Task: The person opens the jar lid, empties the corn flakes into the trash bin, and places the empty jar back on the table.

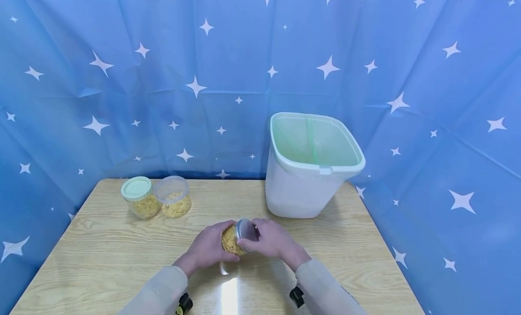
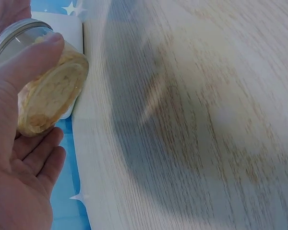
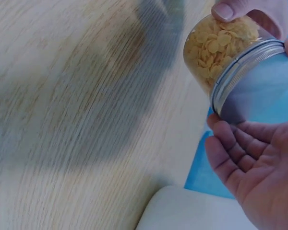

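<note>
A clear jar of yellow flakes [image 1: 230, 240] is tilted on its side above the table, its base towards the left hand and its silver metal lid [image 1: 247, 232] towards the right. My left hand [image 1: 209, 245] grips the jar's body, with the thumb laid along it in the left wrist view. Around the rim of the lid curl the fingers and thumb of my right hand [image 1: 272, 238]. In the right wrist view the lid [image 3: 249, 79] sits on the jar's mouth, and the flakes [image 3: 218, 45] show through the clear wall.
Two more jars of flakes stand at the table's back left: one with a pale green lid [image 1: 136, 188], one with a clear top [image 1: 171, 189]. A large white bin [image 1: 295, 188] with a pale green inside stands at the back right. A blue star-patterned curtain [image 1: 228, 57] hangs behind.
</note>
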`<action>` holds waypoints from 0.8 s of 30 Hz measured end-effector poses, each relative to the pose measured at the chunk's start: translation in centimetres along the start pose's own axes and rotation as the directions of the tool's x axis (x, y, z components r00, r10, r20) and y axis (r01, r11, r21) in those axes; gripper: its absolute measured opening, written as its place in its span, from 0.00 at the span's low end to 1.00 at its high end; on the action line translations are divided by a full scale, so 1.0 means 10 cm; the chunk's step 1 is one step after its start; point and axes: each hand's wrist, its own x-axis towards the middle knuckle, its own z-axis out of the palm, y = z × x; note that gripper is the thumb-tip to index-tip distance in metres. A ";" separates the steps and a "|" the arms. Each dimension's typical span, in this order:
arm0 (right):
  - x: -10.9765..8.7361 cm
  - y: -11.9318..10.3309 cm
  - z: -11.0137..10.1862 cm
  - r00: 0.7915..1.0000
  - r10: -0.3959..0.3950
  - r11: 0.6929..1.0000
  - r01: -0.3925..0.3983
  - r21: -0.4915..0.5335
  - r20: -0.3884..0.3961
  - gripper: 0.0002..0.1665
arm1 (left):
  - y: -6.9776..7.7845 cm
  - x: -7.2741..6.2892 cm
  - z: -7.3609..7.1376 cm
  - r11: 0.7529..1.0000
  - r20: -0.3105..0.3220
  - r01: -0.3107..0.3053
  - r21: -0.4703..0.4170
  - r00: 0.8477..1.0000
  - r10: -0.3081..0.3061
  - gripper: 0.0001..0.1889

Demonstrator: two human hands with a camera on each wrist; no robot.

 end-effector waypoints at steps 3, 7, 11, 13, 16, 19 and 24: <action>0.00 0.02 0.01 1.000 -0.008 1.000 0.008 0.009 0.003 0.37 | 0.00 0.00 0.00 1.000 -0.001 0.000 -0.005 1.000 0.000 0.45; 0.00 0.03 0.01 1.000 -0.009 1.000 0.009 0.015 0.004 0.38 | 0.00 -0.01 -0.01 1.000 -0.011 0.000 -0.024 1.000 0.000 0.46; 0.01 0.03 0.01 1.000 -0.010 1.000 0.010 0.018 0.014 0.39 | 0.01 -0.01 -0.01 0.999 -0.018 0.010 -0.037 1.000 -0.011 0.47; 0.01 0.03 0.01 1.000 -0.016 1.000 0.016 0.012 0.021 0.39 | 0.01 -0.02 -0.01 0.999 -0.015 0.017 -0.035 1.000 -0.018 0.48; 0.01 0.05 0.01 0.999 -0.031 1.000 0.031 0.000 0.027 0.39 | 0.02 -0.02 -0.01 0.999 -0.012 0.021 -0.031 1.000 -0.022 0.48; 0.01 0.06 0.01 0.999 -0.045 0.999 0.045 -0.003 0.028 0.40 | 0.02 -0.03 0.00 0.999 -0.013 0.020 -0.028 1.000 -0.021 0.47; 0.02 0.08 0.02 0.997 -0.071 0.997 0.071 0.005 0.039 0.40 | 0.03 -0.04 0.00 1.000 -0.011 0.029 -0.002 1.000 -0.029 0.47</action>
